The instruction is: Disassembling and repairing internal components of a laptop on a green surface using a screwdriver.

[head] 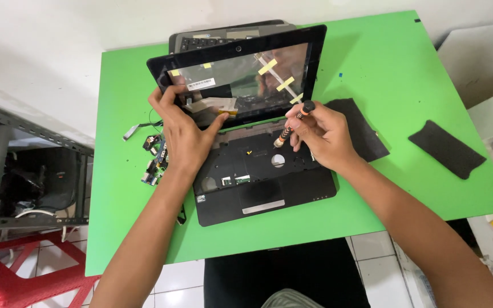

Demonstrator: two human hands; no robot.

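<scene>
**A:** Laptop (pixel 246 142) sits mid-worktop (pixel 417 85), keyboard already out, lid up. What step does this look like?

**B:** Unscrewing the bare top cover, I'd judge. The right hand (pixel 323 134) has its grip pinched on a screwdriver (pixel 291 125), tip slanting down and left of the knuckles into the deck just under the hinge. The left hand (pixel 184 134) has its grip spread, fingers wrapped over the lid's lower left corner, thumb reaching toward a flat ribbon cable (pixel 215 105).

**A:** What does the next move call for?

**B:** Probably keeping the driver seated square while the lid is held steady, so the tip doesn't skid onto the cable just left of it.

**A:** Room to work?

**B:** Open green surface right of the driving hand, apart from two black pads (pixel 446 148) lying flat. Left of the bracing hand it's tighter: small circuit boards (pixel 155 162) and loose cable near the worktop edge. The laptop's front edge sits back from the near rim, so both forearms cross it freely.
</scene>
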